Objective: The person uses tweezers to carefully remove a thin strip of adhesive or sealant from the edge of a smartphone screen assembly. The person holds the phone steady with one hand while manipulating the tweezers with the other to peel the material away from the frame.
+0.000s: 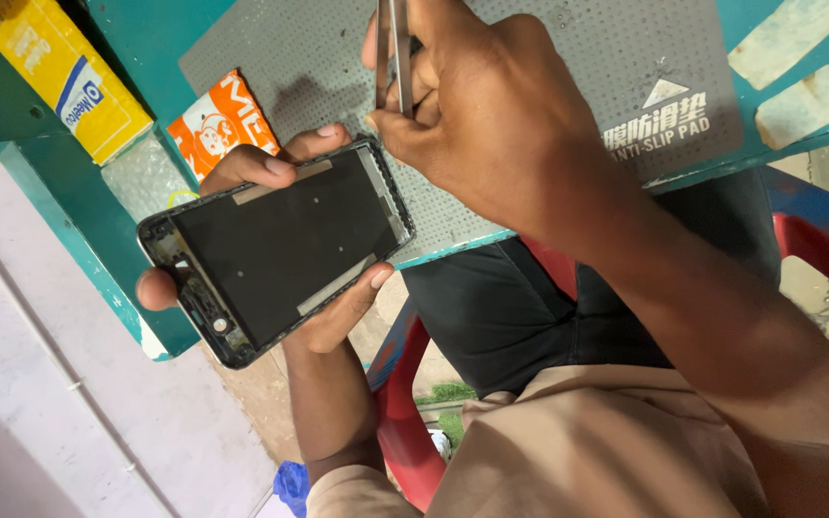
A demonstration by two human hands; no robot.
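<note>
Left hand [323, 317] grips the phone frame [275, 251] by its edges (dark panel up), held off the surface's near edge. Right hand [477, 115] is pinched shut on metal tweezers [393, 53] just above the frame's top corner. Beyond: grey mat [568, 58], orange packet [221, 120], yellow box [64, 72] on teal surface [146, 38].

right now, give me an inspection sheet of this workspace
surface: teal table with a grey perforated mat on it
job's things: phone frame, inner side up; metal tweezers
clutter: orange packet, yellow box, tape strips
grippers: left hand grips the phone frame by its edges; right hand pinches the tweezers above the frame's corner
cables: nothing seen
surroundings: red chair, pale floor
</note>
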